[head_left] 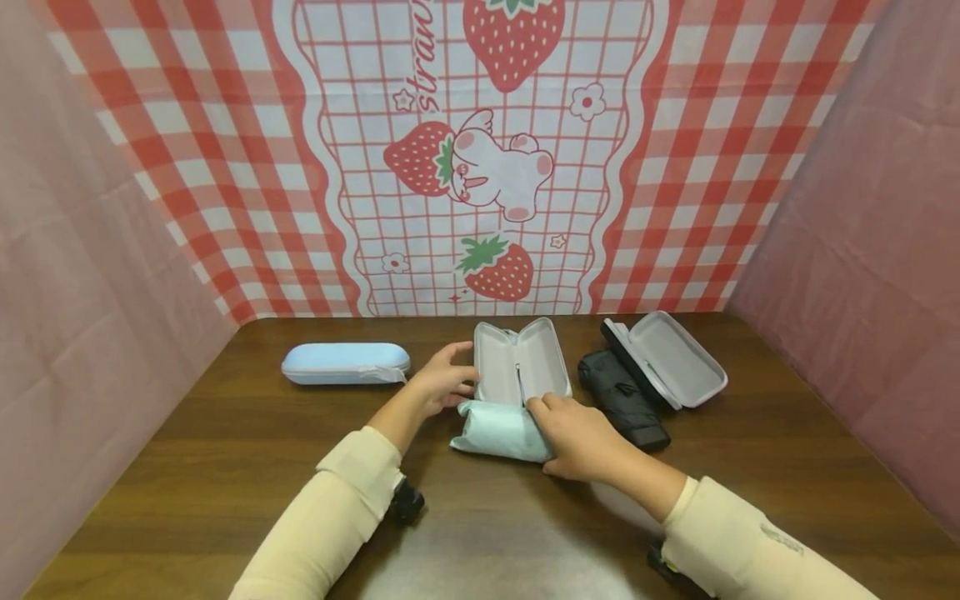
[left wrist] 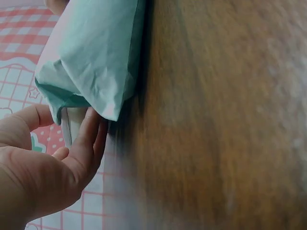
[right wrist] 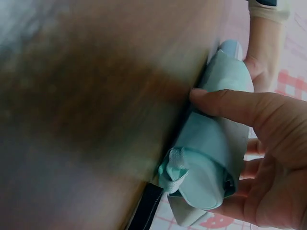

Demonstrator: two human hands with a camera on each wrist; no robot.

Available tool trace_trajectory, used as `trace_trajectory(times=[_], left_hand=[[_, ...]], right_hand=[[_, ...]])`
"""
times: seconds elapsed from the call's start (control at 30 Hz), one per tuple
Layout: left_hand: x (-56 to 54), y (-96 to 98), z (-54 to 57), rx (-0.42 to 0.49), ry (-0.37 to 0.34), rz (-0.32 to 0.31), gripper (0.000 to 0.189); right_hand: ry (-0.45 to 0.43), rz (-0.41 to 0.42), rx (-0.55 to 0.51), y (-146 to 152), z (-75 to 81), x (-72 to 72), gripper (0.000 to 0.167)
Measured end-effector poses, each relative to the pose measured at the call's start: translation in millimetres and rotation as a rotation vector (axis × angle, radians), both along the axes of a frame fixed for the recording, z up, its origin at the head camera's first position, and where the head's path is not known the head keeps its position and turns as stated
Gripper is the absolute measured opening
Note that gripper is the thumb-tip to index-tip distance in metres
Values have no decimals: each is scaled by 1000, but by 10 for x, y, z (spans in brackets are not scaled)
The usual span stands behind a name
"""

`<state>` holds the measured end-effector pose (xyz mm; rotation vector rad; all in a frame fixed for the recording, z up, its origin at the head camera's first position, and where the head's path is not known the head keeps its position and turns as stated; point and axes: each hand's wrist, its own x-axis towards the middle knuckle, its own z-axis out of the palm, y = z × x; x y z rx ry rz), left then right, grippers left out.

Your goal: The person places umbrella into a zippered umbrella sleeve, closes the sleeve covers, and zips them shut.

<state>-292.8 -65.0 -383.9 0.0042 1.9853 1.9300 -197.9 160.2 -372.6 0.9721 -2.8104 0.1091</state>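
A mint-green folded umbrella [head_left: 502,431], with a knotted wrist strap [right wrist: 173,172] at its handle end, lies along the front of an open hard zip case [head_left: 542,354] with a grey lining. My right hand [head_left: 581,435] grips the umbrella near its right end. In the right wrist view the thumb lies across its near side and the other fingers go behind. My left hand [head_left: 446,379] holds the case's left end. In the left wrist view, the left hand's thumb and fingers lie on either side of a pale case edge [left wrist: 73,125], partly hidden by the umbrella.
A closed light-blue case [head_left: 345,364] lies at the left of the wooden table [head_left: 225,467]. At the right, a black folded umbrella [head_left: 626,400] lies against another open grey-lined case [head_left: 682,358]. A strawberry-print checked cloth [head_left: 675,167] hangs behind, with pink cloth at both sides.
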Motion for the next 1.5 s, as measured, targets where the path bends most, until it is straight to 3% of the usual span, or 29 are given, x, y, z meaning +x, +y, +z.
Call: trace_trajectory(times=[0.47,0.7,1.03,1.27,1.5], left_hand=[[79,-97,97,6,55,21,68],[159,-150,154,-71,102,34,68],[333,-124,314,-225,221,36,56],[406,-45,365,-333,298,50,58],[435,8,388,-377,328,41,59]], right_hand=[[-207,-68,-127,128,149,194,59],[-274,-161,-184,226,311,213,59],[-332,-270,-67,389,531,15,57],[-379,-279,-19,379,566,-141,37],[-372,-278,55,193,605,-365,34]])
